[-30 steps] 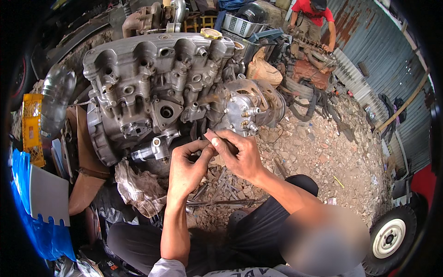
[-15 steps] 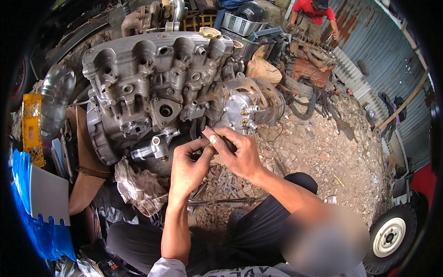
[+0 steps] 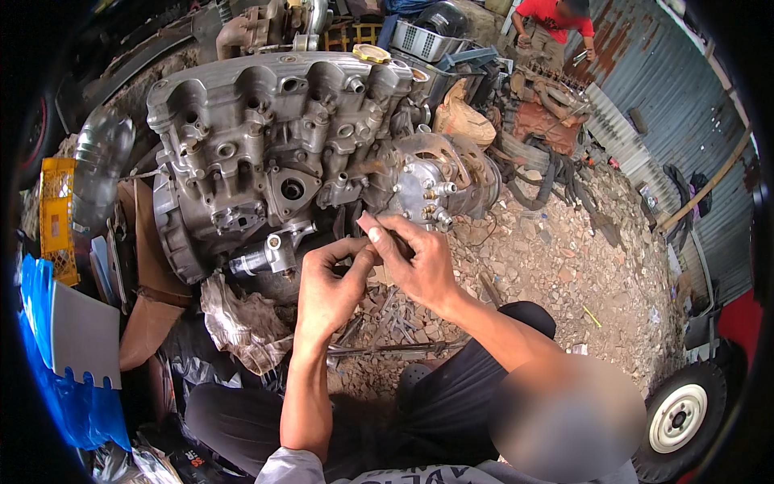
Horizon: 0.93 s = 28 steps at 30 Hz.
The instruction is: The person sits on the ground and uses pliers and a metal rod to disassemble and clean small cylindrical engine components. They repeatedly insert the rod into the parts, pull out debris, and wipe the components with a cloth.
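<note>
My right hand (image 3: 421, 264) pinches a small reddish-brown folded piece (image 3: 365, 221) between thumb and fingers; its upper end sticks out past the fingertips. Against it, my left hand (image 3: 324, 289) is closed in a pinch, thumb against forefinger. What the left fingertips hold, if anything, is too small and covered to make out. Both hands are in front of a large grey metal engine (image 3: 278, 153), apart from it. On its lower side are a triangular flange (image 3: 292, 190) with a round hole and a silver cylindrical fitting (image 3: 270, 256).
Crumpled cloth (image 3: 242, 323) and a cardboard box (image 3: 153, 319) lie at left, near a yellow plastic crate (image 3: 58, 218). Metal rods (image 3: 395, 352) lie on rubble ground (image 3: 556, 266). At far right stands a wheel (image 3: 680, 415). A person in a red shirt (image 3: 542, 18) works at the back.
The reddish-brown piece and my right fingertips have shifted slightly upward; my left hand hardly moves. At the back, the other person's hands have changed position.
</note>
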Motion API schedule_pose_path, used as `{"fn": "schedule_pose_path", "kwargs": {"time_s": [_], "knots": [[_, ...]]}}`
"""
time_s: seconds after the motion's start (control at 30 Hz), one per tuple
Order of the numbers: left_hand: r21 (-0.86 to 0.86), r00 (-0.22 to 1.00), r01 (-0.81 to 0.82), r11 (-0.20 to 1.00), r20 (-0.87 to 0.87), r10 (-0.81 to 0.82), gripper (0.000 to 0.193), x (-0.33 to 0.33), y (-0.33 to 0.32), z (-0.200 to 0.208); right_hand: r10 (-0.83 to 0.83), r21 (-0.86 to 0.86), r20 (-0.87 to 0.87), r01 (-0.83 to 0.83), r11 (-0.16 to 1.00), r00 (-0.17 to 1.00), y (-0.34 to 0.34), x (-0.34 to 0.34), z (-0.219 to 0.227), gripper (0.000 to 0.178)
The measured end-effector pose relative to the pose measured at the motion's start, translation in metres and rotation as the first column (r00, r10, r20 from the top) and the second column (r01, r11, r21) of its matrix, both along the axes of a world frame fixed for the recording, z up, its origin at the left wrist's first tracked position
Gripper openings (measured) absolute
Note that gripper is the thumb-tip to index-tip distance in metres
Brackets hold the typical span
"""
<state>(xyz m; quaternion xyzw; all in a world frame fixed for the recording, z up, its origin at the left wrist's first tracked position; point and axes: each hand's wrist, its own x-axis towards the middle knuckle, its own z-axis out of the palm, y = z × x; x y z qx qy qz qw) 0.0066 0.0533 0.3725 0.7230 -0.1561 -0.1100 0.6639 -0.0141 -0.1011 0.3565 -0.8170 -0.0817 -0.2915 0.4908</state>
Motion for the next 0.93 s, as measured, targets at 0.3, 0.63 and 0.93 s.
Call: {"fn": "schedule_pose_path", "kwargs": {"time_s": [0.3, 0.63, 0.93], "knots": [[-0.061, 1.0, -0.013, 0.998, -0.029, 0.012, 0.019, 0.001, 0.002, -0.001, 0.043, -0.006, 0.026, -0.043, 0.999, 0.999, 0.0, -0.002, -0.003, 0.024], [-0.063, 1.0, 0.002, 0.998, 0.025, 0.0, 0.018, -0.001, -0.006, -0.004, 0.04, -0.03, -0.08, -0.043, 0.999, 0.996, -0.009, -0.001, 0.004, 0.025], [-0.03, 0.992, -0.047, 0.998, 0.115, 0.05, 0.019, -0.005, -0.008, -0.007, 0.061, -0.024, -0.105, -0.064, 0.998, 0.993, -0.006, -0.003, 0.012, 0.026]]}}
